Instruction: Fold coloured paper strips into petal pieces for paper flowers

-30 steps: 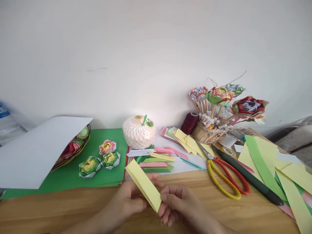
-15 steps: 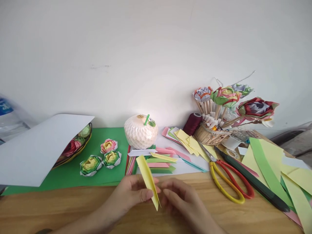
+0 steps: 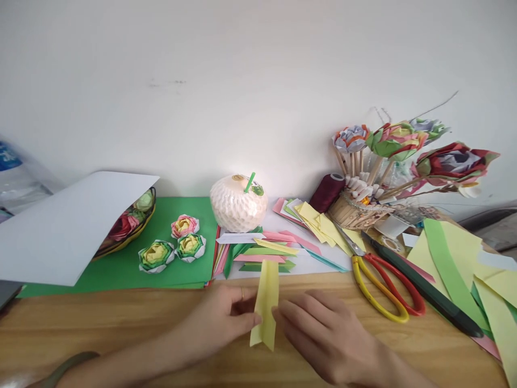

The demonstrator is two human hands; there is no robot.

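A creased strip of yellow paper [image 3: 266, 302] stands upright between my hands, partly opened along its lengthwise fold. My left hand [image 3: 228, 318] pinches its left edge, thumb in front and fingers behind. My right hand [image 3: 323, 331] has its fingers closed at the strip's right edge, fingertips touching the paper. Just beyond lie folded paper strips [image 3: 264, 250] in pink, green, yellow and white on white paper. Three paper flowers [image 3: 156, 256] rest on a green sheet [image 3: 194, 210] to the left.
Yellow-and-red-handled scissors [image 3: 388, 291] and a dark green cutter [image 3: 428, 285] lie at right, beside loose paper sheets [image 3: 495, 318]. Behind are a white foam-wrapped ball [image 3: 238, 207], a maroon thread spool [image 3: 328, 193] and a flower basket [image 3: 355, 210]. White paper [image 3: 81, 221] covers another basket at left.
The yellow strip has turned to face the camera more upright, its fold opened wider. My right hand has come against its edge. The camera view has shifted slightly.
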